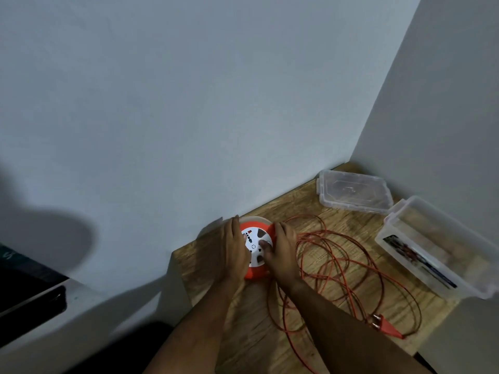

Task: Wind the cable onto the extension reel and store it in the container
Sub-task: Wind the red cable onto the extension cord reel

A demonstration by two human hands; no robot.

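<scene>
I stand at a small wooden bench (270,333) pushed into a corner of pale grey walls (189,103), the light dim. At the far end lies a clear plastic lid (353,193), and just beside it on the right edge sits the open clear container (437,247), a printed label on its near wall. The extension reel (255,248) lies flat near the bench's left back edge, close to the wall: an orange drum with a white face carrying sockets and dark marks. Its orange cable (343,268) sprawls loose in wide loops across the middle of the bench, ending in an orange plug (383,323) near the front right. My left hand (232,249) cups the reel's left rim, fingers curved along it. My right hand (280,249) grips the right rim, thumb pressed onto the white face. Both forearms reach in from below.
</scene>
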